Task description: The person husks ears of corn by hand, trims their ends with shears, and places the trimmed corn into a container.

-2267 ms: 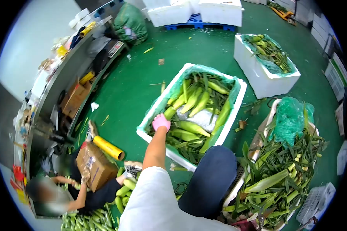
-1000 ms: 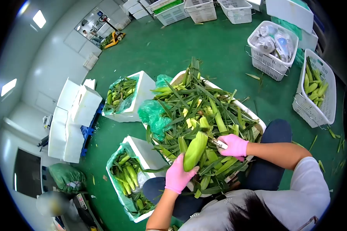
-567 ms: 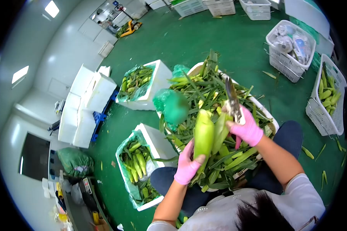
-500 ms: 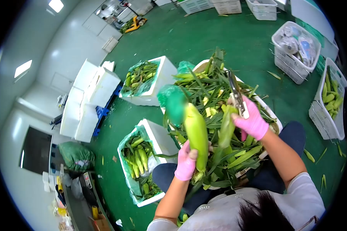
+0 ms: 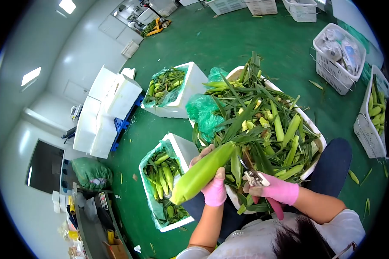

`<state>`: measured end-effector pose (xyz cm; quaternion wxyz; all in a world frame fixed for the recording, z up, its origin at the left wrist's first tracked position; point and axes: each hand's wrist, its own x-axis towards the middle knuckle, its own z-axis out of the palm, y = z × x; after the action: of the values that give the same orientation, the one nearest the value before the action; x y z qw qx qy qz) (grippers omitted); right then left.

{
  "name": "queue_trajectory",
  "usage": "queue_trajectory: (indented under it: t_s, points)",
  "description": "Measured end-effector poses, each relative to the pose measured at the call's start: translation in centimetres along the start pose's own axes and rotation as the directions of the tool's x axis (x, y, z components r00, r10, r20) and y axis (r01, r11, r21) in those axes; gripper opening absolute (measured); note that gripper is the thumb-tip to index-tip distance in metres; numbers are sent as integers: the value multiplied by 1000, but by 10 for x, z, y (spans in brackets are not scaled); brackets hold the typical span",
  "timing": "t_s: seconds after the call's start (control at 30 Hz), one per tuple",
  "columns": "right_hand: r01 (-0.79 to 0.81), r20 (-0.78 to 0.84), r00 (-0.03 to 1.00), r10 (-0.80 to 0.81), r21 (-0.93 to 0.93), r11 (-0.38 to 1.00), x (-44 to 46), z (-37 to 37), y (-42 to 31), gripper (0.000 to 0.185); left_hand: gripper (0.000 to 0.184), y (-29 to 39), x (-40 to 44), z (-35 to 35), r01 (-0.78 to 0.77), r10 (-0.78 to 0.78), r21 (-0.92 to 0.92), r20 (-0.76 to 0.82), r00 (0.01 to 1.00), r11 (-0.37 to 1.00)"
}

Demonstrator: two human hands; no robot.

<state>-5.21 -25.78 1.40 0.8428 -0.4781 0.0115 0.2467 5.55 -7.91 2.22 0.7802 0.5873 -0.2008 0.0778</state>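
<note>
Over there the left forearm [image 5: 206, 228] reaches forward from the body, its pink-gloved left hand [image 5: 215, 190] wrapped in a firm grip, thumb opposite the fingers. The right forearm [image 5: 319, 205] slants inward from a bent elbow, and the right hand [image 5: 275, 189], gloved alike, is closed just beside the left, not touching it.

Two gloved hands, left hand [image 5: 215, 188] and right hand [image 5: 279, 190], are showing: one corn ear [image 5: 202, 175] is being held, one pair of pruning shears [image 5: 258, 178] too. Two green-lined foam boxes [image 5: 199, 83] are sitting left of centre. Two white plastic baskets [image 5: 332, 73] are standing far right. Two ceiling lights [image 5: 31, 76] are glowing upper left. One pallet jack [image 5: 158, 29] is standing top left.
</note>
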Motion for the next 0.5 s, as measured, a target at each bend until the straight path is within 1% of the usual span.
queue_trajectory:
  t_s: [0.03,0.07,0.1,0.13,0.17,0.2,0.27,0.3,0.33,0.37,0.4,0.43,0.47,0.5]
  points:
    - [-40,-33,999,40,17,999,6,-3,11,57,74,4,-5,8,-6,6,2,-36,999,1000]
    - [5,-78,997,-5,-9,1000,10,-5,14,58,75,5,-10,13,-10,10,4,-74,997,1000]
    - [46,-122,991,-50,-38,998,13,-7,13,58,74,2,-18,13,-11,7,-53,-74,997,999]
    - [88,-165,981,-99,-71,994,16,-9,13,58,73,2,-27,14,38,-48,-103,-97,994,994]
    - [147,-172,969,-179,-184,972,20,-15,18,64,73,3,-37,15,84,-102,-152,-115,988,985]
    - [180,-186,950,-251,-332,926,22,-21,18,64,72,4,-44,17,127,-155,-201,-129,979,971]
    - [207,-179,907,-382,-601,772,24,-34,11,65,63,3,-52,21,215,-256,-254,-141,956,943]
    - [99,-205,941,-270,-595,797,22,-38,3,59,61,3,-52,22,249,-296,-280,-140,945,927]
    - [90,-205,938,-281,-639,764,21,-41,1,46,58,1,-51,23,281,-334,-305,-137,933,910]
    - [126,-216,931,-295,-567,814,21,-43,7,42,56,-2,-47,18,320,-390,-387,-117,913,865]
    - [162,-228,924,-306,-491,856,21,-47,15,38,59,-11,-41,9,339,-436,-490,-94,895,803]
    - [105,-244,946,-214,-393,913,17,-49,20,33,60,-13,-35,2,393,-523,-581,-69,849,713]
    - [90,-265,944,-195,-363,928,12,-48,27,34,61,-16,-30,-5,433,-601,-661,-34,799,613]
    - [80,-282,942,-180,-333,940,6,-46,34,35,63,-27,-25,-14,404,-654,-764,-30,756,503]
